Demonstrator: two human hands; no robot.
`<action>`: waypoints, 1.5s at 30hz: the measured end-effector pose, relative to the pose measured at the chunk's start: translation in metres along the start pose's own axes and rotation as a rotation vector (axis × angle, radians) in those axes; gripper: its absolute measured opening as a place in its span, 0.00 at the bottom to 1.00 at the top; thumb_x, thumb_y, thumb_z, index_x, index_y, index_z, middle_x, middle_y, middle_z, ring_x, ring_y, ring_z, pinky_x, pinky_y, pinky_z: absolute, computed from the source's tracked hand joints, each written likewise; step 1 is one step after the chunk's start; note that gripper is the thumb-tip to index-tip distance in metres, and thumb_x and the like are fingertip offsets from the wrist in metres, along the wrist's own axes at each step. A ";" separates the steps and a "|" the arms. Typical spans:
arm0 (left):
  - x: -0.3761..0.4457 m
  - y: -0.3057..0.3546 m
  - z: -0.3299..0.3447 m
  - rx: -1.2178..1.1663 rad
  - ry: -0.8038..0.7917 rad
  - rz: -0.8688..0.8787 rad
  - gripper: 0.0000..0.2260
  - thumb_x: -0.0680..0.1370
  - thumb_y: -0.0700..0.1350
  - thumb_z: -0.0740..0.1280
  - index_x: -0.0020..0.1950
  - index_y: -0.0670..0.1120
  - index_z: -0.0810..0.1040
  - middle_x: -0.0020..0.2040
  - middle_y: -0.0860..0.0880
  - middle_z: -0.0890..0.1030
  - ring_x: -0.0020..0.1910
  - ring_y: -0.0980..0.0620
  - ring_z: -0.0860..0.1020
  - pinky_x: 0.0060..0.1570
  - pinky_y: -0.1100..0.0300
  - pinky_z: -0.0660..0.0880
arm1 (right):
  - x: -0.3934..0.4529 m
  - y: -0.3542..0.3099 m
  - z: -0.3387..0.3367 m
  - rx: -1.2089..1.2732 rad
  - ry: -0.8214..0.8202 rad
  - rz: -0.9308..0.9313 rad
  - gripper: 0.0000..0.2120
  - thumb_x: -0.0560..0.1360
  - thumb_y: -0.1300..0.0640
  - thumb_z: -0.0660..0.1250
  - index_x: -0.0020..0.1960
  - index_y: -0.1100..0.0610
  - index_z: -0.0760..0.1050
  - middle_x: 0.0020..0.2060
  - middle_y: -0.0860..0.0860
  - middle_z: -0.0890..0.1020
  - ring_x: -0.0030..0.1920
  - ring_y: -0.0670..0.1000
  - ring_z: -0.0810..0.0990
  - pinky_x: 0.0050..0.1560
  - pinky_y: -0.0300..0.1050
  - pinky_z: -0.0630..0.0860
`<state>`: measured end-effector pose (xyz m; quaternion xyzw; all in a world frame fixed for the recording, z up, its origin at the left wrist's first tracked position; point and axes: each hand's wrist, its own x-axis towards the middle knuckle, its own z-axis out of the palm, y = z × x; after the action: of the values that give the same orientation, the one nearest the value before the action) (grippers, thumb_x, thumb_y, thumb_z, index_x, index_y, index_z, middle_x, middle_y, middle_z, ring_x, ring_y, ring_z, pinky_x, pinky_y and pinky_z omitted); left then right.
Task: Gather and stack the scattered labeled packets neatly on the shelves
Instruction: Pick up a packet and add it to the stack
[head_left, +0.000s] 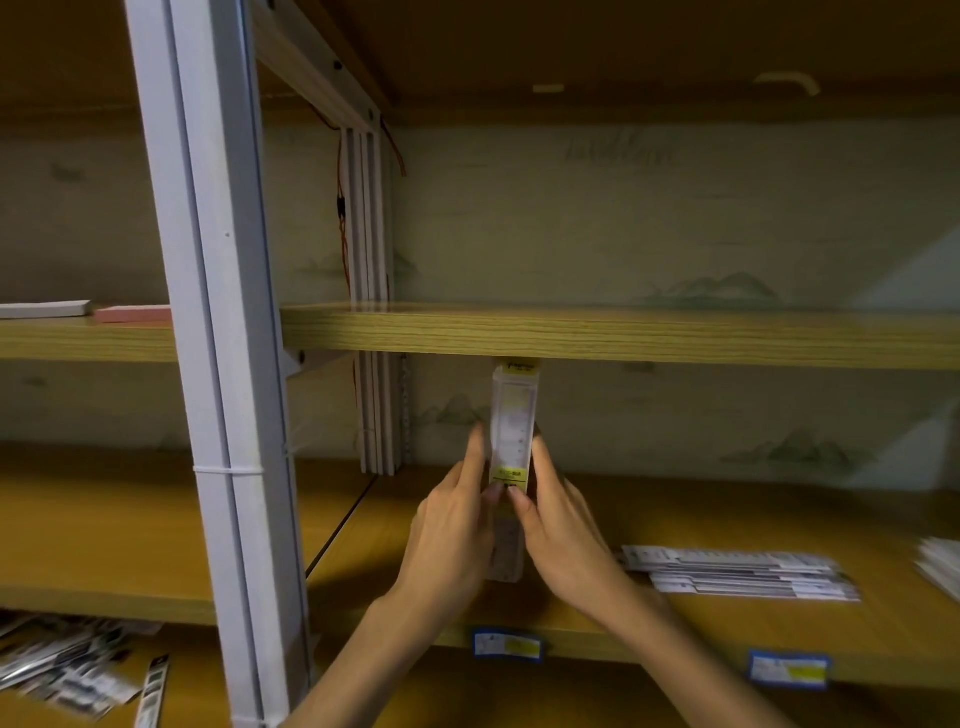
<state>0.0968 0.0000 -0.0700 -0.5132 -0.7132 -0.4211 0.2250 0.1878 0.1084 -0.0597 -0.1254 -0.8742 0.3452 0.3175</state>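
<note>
A stack of long clear packets with yellow labels stands upright on the middle wooden shelf, its top reaching the underside of the shelf above. My left hand holds the stack's left side and my right hand holds its right side, thumbs on the front near the yellow label. A flat pile of white labeled packets lies on the same shelf to the right.
A grey metal upright stands at the left. Scattered packets lie on the lower left shelf. More packets sit at the far right edge. Blue-and-yellow price tags mark the shelf front. A pink box rests upper left.
</note>
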 end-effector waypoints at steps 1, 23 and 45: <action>0.001 0.003 0.000 0.000 0.010 0.004 0.34 0.81 0.44 0.62 0.82 0.52 0.47 0.63 0.50 0.77 0.55 0.56 0.79 0.50 0.55 0.80 | 0.000 -0.001 0.000 0.002 0.004 0.014 0.29 0.84 0.51 0.56 0.79 0.39 0.46 0.67 0.47 0.72 0.64 0.45 0.73 0.54 0.39 0.71; 0.021 -0.004 -0.019 -0.412 -0.082 -0.309 0.11 0.79 0.48 0.69 0.61 0.53 0.76 0.54 0.55 0.82 0.53 0.58 0.81 0.51 0.49 0.82 | 0.008 -0.009 -0.008 -0.089 -0.057 -0.050 0.31 0.83 0.51 0.59 0.80 0.40 0.46 0.72 0.47 0.70 0.70 0.48 0.68 0.69 0.55 0.71; -0.004 -0.003 -0.046 0.428 -0.077 -0.242 0.12 0.74 0.63 0.69 0.50 0.57 0.77 0.45 0.59 0.79 0.40 0.61 0.78 0.40 0.63 0.78 | 0.012 -0.012 -0.027 -0.644 -0.215 -0.159 0.23 0.77 0.57 0.70 0.70 0.52 0.71 0.60 0.50 0.78 0.61 0.50 0.77 0.53 0.43 0.79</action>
<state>0.0902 -0.0408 -0.0489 -0.3803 -0.8504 -0.2647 0.2490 0.1962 0.1188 -0.0310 -0.1134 -0.9737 0.0370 0.1939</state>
